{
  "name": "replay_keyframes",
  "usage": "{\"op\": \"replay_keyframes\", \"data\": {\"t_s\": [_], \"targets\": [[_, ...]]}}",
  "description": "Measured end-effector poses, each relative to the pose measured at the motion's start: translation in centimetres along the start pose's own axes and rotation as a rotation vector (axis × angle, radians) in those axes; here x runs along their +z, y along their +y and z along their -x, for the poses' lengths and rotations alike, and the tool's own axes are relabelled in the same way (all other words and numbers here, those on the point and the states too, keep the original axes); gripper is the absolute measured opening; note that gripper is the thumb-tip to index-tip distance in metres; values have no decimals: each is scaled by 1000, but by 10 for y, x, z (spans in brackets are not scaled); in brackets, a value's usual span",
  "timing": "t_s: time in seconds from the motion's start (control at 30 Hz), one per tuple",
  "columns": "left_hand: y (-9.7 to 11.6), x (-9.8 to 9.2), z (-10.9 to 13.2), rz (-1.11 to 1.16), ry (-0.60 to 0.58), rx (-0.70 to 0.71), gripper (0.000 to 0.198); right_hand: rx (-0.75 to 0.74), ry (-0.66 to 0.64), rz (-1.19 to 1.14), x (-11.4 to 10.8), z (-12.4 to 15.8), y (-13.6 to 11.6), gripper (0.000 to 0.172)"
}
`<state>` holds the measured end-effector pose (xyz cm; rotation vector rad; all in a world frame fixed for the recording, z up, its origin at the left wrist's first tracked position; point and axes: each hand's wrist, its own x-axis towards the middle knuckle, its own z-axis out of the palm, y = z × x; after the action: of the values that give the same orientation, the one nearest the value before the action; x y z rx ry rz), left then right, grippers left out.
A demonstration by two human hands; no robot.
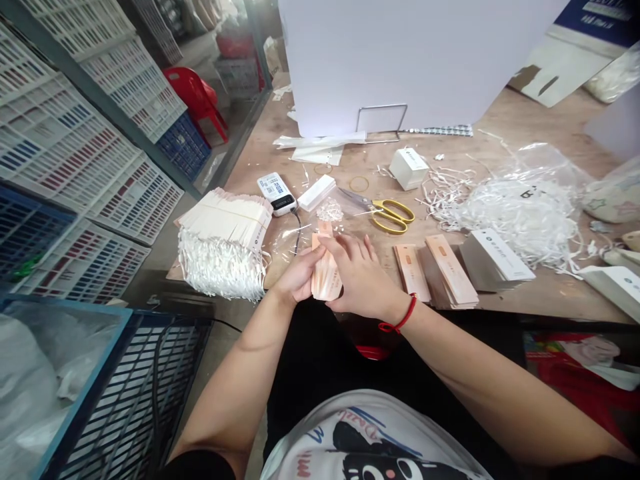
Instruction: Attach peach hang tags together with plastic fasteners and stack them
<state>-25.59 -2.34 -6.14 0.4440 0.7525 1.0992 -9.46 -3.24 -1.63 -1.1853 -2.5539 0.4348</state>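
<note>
Between my two hands is a small stack of orange-pink printed cards (326,277), held just over the table's near edge. My left hand (300,275) grips the stack from its left side, thumb on the face. Across the right side and top edge lies my right hand (361,273), its fingers partly wrapped over the cards. Just beyond the hands are a little heap of small white pieces (330,211) on clear plastic and yellow-handled scissors (393,215). To the right stand two more stacks of orange cards, one (413,273) nearer and one (451,272) thicker.
A bundle of white tags with strings (225,227) lies at left, beside a white device with a cable (277,193). White card stacks (495,260) and a bag of white strings (525,213) are at right. A white board (410,60) stands behind; crates (100,120) line the left.
</note>
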Motion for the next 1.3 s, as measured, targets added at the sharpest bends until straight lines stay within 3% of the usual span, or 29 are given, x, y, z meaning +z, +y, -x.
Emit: {"op": "replay_keyframes", "data": {"t_s": [0.27, 0.43, 0.6, 0.77, 0.93, 1.1, 1.2, 1.3], "targets": [[1, 1, 1, 22, -43, -79, 30, 72, 23, -246, 3, -1, 7, 116], [2, 1, 3, -3, -77, -45, 29, 61, -12, -298, 3, -3, 9, 119], [2, 1, 3, -22, -41, -46, 32, 50, 9, -263, 6, -4, 8, 114], [0, 0, 1, -30, -47, -37, 37, 43, -21, -203, 6, -5, 6, 120], [1, 0, 0, -51, -43, -41, 31, 72, 42, -197, 3, -8, 4, 109], [1, 0, 0, -58, -58, -47, 36, 50, 40, -144, 5, -9, 6, 110], [4, 2, 2, -69, -51, -69, 40, -2, 27, -34, 3, -6, 4, 110], [7, 4, 5, -35, -40, -135, 40, -159, 31, 90, -8, 2, -3, 89]]}}
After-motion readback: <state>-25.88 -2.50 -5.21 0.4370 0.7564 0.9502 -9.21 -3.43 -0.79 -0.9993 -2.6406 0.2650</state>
